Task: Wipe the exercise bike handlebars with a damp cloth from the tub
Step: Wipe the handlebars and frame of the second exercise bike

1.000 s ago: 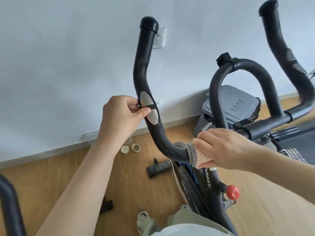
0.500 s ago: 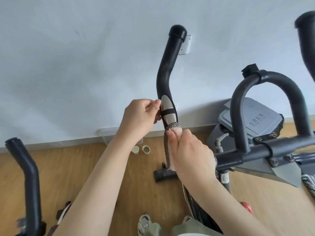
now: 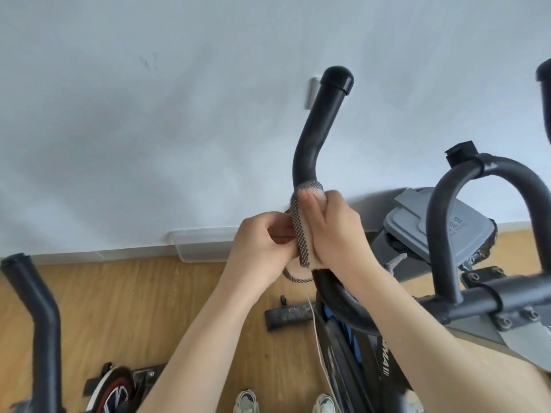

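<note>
two hands, one cloth, one handlebar arm

the right hand (image 3: 334, 231) is wrapped tightly around the left handlebar arm (image 3: 320, 129), fingers curled together, pressing the cloth (image 3: 299, 234) against the bar just below its bend. the cloth (pale with a dark checked edge) circles the bar, and one loose loop hangs at 6 o'clock from the hands. the left hand (image 3: 262, 248), at 9 o'clock from the right and touching it, pinches the cloth's edge between thumb and fingers. one black end cap tops the arm at 12 o'clock. one clear tub (image 3: 202, 244) sits on the wood floor (image 3: 149, 308) against the white wall (image 3: 149, 114), at 9 o'clock from the hands. one centre loop bar (image 3: 441, 228) stands at 3 o'clock, with one grey lidded bin (image 3: 417, 222) behind it. a second bike's handlebar (image 3: 38, 308) rises at 8 o'clock. two shoes (image 3: 246, 402) show at 6 o'clock.
</note>
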